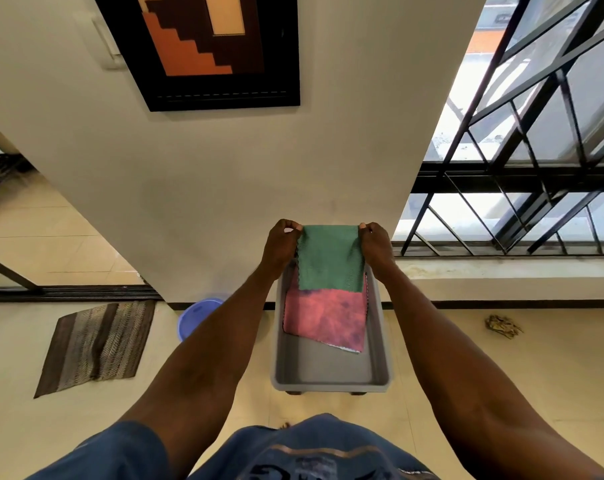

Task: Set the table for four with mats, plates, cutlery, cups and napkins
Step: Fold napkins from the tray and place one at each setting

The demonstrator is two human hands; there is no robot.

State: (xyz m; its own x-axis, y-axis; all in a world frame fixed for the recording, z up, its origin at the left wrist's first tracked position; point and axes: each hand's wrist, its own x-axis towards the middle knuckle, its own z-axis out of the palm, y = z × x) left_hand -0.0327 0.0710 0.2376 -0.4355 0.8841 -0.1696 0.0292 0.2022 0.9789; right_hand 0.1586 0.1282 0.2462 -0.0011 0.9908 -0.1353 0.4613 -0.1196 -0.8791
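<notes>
A green cloth napkin (330, 259) hangs stretched between my two hands above a grey plastic bin (380, 341) on the floor. My left hand (281, 244) pinches its top left corner and my right hand (375, 242) pinches its top right corner. Inside the bin, under the green one, lies a pink cloth napkin (325, 318), partly hidden by it. The near half of the bin's floor is bare.
The bin stands against a cream wall below a framed picture (203, 46). A blue plastic basin (196, 315) sits left of the bin, and a striped brown doormat (96, 344) lies farther left. A barred window (536, 150) and low ledge run along the right.
</notes>
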